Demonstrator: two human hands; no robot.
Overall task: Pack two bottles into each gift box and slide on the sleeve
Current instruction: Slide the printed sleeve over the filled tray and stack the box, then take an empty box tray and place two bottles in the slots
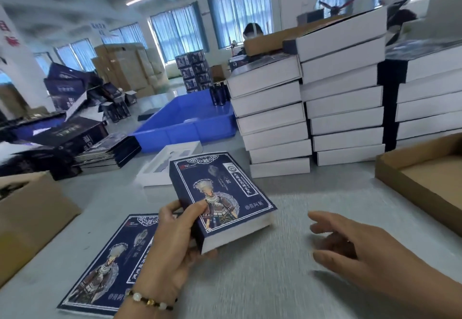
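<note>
My left hand (pixel 175 241) grips a gift box in its dark blue printed sleeve (pixel 222 193) by the near left corner, thumb on top, and holds it tilted just above the grey table. Its white inner box shows at the near end. A second dark blue sleeve (pixel 107 266) lies flat on the table under my left wrist. My right hand (pixel 362 248) hovers to the right of the box with its fingers spread and holds nothing. A white open inner tray (pixel 165 166) lies behind the held box. Dark bottles (pixel 220 95) stand at the blue bin's far corner.
Stacks of white boxes (pixel 275 129) rise behind and to the right. A blue plastic bin (pixel 190 121) sits mid-table. Open cardboard cartons stand at the left (pixel 32 208) and the right (pixel 425 176). Flat sleeves (pixel 107 151) are piled at left. Other people work at the back.
</note>
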